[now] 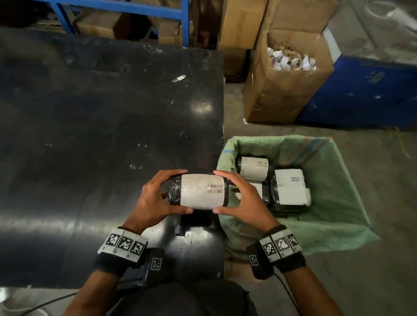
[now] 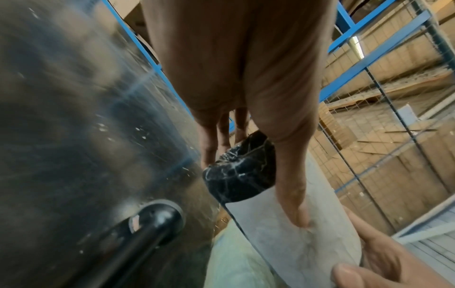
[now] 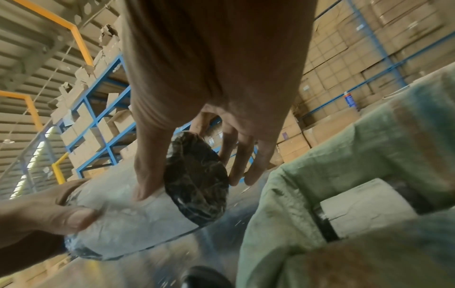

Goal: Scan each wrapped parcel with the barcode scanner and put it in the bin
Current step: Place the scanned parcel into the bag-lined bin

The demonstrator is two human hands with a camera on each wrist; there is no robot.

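a cylindrical parcel wrapped in black plastic film with a white barcode label [image 1: 202,191] is held horizontally above the near right corner of the dark, scuffed table top [image 1: 97,119]. the label faces upward, with the barcode lines toward its right end. the left hand [image 1: 153,198] is curled round the left end of the parcel, fingers over the far side and thumb along the near edge of the label. the right hand [image 1: 246,202] is curled round the right end in the same manner, thumb on the near edge. in the left wrist view the left thumb is seen pressed flat on the white label. in the right wrist view the black wrapped end face of the parcel is seen between the thumb and the spread fingers [image 3: 240,161].

a bin lined with a green woven sack [image 1: 340,187] stands on the floor just to the right of the table. other wrapped parcels with white labels [image 1: 292,187] lie inside it. a black object [image 1: 195,219], mostly hidden, sits on the table directly beneath the held parcel; it cannot be identified with certainty. an open cardboard box of paper scraps [image 1: 285,77] stands farther back.
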